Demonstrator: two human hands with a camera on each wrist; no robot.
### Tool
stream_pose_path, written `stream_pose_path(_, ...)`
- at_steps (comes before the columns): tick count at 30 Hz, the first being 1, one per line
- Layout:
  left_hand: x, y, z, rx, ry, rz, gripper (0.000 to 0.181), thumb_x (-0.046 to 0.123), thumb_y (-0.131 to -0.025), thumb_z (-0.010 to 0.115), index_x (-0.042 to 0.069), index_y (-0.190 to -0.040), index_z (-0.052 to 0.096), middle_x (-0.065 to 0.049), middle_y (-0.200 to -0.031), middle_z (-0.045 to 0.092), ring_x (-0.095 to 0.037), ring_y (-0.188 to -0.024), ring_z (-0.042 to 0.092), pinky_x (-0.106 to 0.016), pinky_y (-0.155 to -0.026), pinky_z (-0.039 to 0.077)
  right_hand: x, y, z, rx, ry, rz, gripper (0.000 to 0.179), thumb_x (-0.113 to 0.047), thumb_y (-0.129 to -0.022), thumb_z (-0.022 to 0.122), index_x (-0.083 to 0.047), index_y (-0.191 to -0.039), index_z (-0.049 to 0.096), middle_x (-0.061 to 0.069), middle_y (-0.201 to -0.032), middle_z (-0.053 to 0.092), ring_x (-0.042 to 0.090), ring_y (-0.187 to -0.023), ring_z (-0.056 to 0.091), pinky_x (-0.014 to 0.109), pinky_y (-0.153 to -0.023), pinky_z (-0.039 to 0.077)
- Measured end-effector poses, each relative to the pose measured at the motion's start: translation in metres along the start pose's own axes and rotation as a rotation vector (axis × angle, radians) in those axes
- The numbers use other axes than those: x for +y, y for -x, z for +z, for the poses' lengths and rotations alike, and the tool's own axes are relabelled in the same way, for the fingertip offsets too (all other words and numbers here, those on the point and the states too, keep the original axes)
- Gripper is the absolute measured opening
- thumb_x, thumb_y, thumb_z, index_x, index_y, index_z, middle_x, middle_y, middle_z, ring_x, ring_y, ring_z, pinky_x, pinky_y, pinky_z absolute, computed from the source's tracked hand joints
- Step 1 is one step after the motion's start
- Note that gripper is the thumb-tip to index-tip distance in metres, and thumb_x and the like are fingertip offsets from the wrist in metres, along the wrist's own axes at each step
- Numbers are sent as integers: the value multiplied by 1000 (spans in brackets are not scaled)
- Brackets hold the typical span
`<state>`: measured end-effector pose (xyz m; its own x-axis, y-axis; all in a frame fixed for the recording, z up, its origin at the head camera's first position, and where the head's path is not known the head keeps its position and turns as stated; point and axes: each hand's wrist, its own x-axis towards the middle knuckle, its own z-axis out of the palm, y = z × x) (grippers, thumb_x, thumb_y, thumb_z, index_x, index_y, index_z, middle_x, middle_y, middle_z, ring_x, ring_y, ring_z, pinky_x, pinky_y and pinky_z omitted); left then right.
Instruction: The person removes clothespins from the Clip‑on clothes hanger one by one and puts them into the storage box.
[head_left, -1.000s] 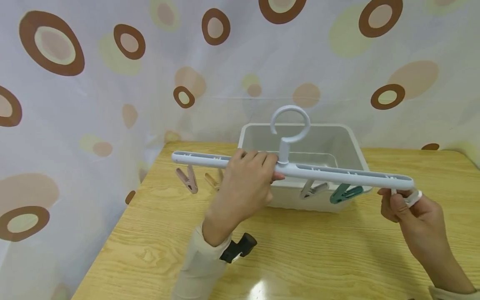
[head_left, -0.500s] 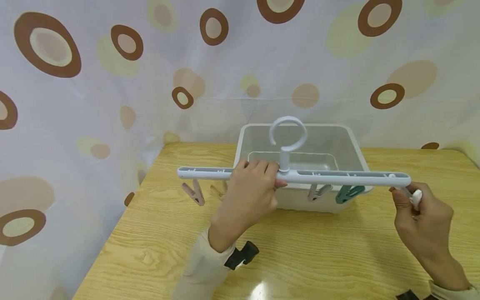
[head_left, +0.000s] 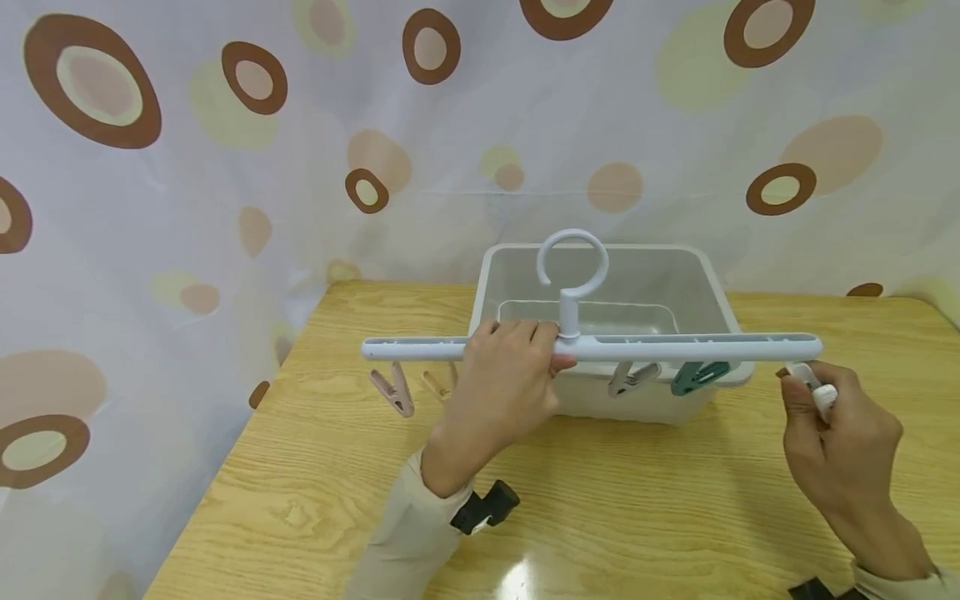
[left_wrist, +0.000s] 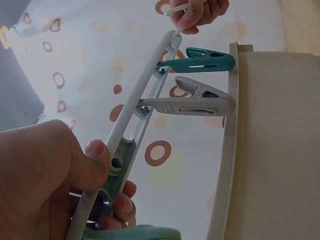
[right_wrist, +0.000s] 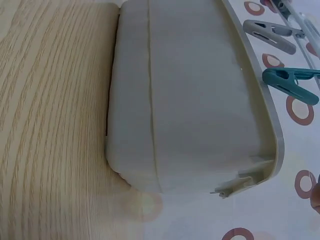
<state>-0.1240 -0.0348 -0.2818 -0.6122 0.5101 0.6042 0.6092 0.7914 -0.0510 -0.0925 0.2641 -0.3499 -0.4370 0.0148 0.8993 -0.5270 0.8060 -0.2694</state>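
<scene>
Hanging over wood-grain tabletop nr. off-white plastic bin, white clip hanger has L hand clamped round it nr. ctr.; R hand pinches white clip (grip firmly together on it) under hanger's R end. Wall covering w/ brown rings backs tabletop.

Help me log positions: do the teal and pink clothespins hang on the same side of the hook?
No, in the head view the teal clothespin hangs right of the hook, the pink clothespin left of it.
</scene>
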Motion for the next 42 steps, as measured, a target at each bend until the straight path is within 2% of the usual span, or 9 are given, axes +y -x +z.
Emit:
stream_pose_path(8, -4, 0, -1, 26, -13, 30, 16, 21, -91, 63, 10, -79, 62, 0, -67, 58, -16, -66, 59, -30, -59, 40, 2, 2, -6, -60, -21, -32, 68, -43, -101, 45, 23, -90, 53, 8, -51, 41, -9, -44, 22, 14, -35, 18)
stream_pose_path(13, -4, 1, -2, 6, -9, 33, 18, 23, -92, 62, 9, -81, 62, -1, -68, 58, -17, -67, 60, -31, -61, 41, 7, 6, -11, -89, 10, -68, 71, -46, -101, 42, 23, -90, 54, 10, -53, 46, -8, -47, 29, 14, -35, 24)
stream_pose_path(17, -6, 2, -4, -18, 0, 11, 15, 20, -90, 64, 10, -80, 61, -1, -70, 59, -17, -69, 60, -31, -62, 42, 12, 11, -17, -104, 25, -73, 73, -48, -100, 41, 23, -90, 55, 8, -53, 45, -9, -48, 31, 14, -36, 27)
stream_pose_path(28, -7, 5, -9, -47, -1, 7, 18, 24, -92, 63, 9, -82, 61, -2, -72, 59, -18, -70, 59, -31, -62, 43, 16, 7, -27, -130, 3, 1, 64, -40, -102, 45, 23, -95, 52, -6, -60, 38, -9, -43, 24, 14, -36, 20)
stream_pose_path(35, -6, 6, -10, -62, 2, 18, 18, 23, -92, 63, 10, -80, 60, 1, -67, 54, -16, -65, 55, -30, -62, 42, 20, 2, -25, -140, 18, -12, 62, -38, -103, 43, 23, -97, 52, 2, -56, 38, -8, -43, 21, 16, -35, 17)
stream_pose_path(42, -4, 6, -13, -87, 19, 22, 19, 25, -92, 64, 11, -81, 60, 2, -67, 53, -15, -64, 53, -30, -62, 41, 23, -3, -26, -150, 32, -30, 63, -38, -103, 41, 23, -100, 51, 3, -56, 37, -8, -44, 19, 17, -35, 16)
